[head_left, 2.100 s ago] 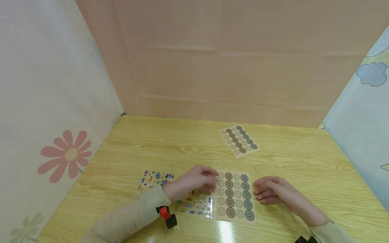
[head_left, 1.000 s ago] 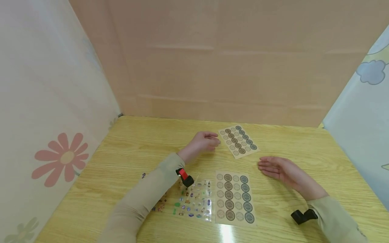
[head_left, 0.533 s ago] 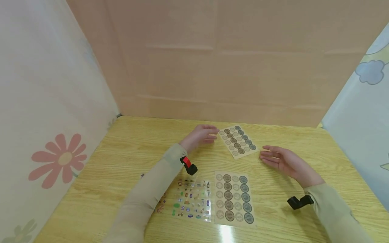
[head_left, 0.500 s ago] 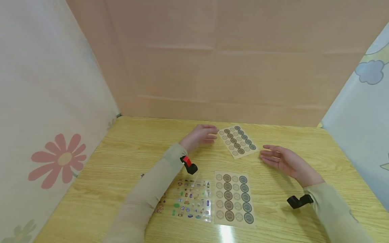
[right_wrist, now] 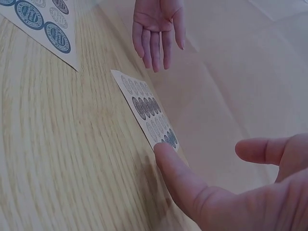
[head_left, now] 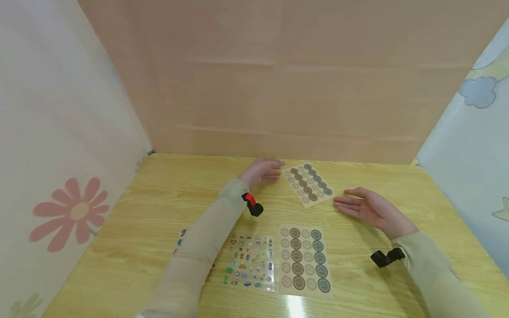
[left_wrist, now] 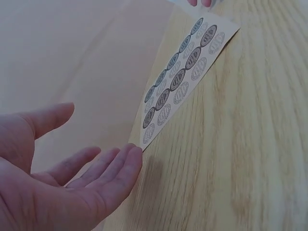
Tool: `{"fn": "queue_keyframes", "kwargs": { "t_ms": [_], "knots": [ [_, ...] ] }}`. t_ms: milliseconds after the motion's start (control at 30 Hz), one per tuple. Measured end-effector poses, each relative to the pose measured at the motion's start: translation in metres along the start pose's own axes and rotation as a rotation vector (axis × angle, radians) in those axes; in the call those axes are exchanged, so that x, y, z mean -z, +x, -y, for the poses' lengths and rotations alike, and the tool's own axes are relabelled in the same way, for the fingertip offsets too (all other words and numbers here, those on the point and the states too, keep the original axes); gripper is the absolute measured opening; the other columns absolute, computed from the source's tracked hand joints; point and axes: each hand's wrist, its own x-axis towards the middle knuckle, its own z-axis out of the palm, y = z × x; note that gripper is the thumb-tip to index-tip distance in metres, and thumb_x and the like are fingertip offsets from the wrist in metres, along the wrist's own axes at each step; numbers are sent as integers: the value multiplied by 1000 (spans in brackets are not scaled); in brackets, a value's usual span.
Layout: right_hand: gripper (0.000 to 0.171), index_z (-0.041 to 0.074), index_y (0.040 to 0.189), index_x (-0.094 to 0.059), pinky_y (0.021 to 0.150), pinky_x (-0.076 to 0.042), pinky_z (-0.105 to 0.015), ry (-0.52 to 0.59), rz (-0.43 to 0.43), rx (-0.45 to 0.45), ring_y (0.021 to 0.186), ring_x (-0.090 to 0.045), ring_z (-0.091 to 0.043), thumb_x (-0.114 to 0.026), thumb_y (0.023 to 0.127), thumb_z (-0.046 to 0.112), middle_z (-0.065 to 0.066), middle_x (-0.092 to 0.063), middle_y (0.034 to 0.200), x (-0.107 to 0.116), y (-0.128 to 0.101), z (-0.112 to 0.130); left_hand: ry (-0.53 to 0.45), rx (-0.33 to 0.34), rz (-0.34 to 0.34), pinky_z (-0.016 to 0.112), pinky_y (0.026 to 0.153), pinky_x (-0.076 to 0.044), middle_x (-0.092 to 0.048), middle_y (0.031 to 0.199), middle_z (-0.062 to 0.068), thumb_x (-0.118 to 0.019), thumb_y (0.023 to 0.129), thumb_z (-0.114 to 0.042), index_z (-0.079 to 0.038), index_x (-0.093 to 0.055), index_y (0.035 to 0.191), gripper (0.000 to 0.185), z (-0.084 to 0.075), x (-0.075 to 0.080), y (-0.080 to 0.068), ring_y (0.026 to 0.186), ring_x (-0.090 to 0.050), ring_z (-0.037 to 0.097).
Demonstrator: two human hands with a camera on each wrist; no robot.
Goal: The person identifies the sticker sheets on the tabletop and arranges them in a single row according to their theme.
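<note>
A sticker sheet with rows of round printed seals lies tilted near the back of the table. My left hand is at its left corner, fingers extended and thumb apart; in the left wrist view the fingertips come right up to the sheet's corner. On the other side, my right hand is stretched toward the sheet's right corner, palm turned inward. The right wrist view shows a fingertip overlapping the sheet's near end. Neither hand grips anything.
A second sheet of round seals lies squarely nearer the front. Left of it is a clear sheet of small colourful stickers; another colourful sheet is mostly hidden under the left sleeve. A brown backdrop rises behind the table.
Both hands have moved away from the front sheet toward the back, now flanking the tilted sheet. The left forearm now covers most of the left colourful sheet. The sheets have stayed in place.
</note>
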Motion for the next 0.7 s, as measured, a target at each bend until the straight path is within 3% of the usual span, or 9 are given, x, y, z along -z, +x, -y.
{"fn": "queue_keyframes", "kwargs": {
  "t_ms": [233,533,700],
  "knots": [
    [48,-2,142,-10,110,-31,-45,-13,-6,-15,122,-48,-40,-36,104,15,-31,-47,128,-11,14,-3,41,69,-87,40,98,-47,-49,136,15,-66,92,-14,-1,-41,141,56,3,6,12,119,-52,32],
    [19,2,118,-28,107,-34,-45,-19,-7,-4,116,-54,-41,-35,105,14,-30,-55,119,-16,18,-7,110,82,-73,40,94,-50,-51,133,16,-65,92,-14,-1,-52,133,44,6,1,15,114,-56,32],
    [16,3,115,-31,107,-34,-45,-46,-7,0,118,-51,-42,-34,105,14,-31,-51,124,-19,19,-9,122,103,-67,40,92,-51,-52,132,19,-66,92,-21,-3,-45,139,54,5,2,17,111,-59,31]
  ]
}}
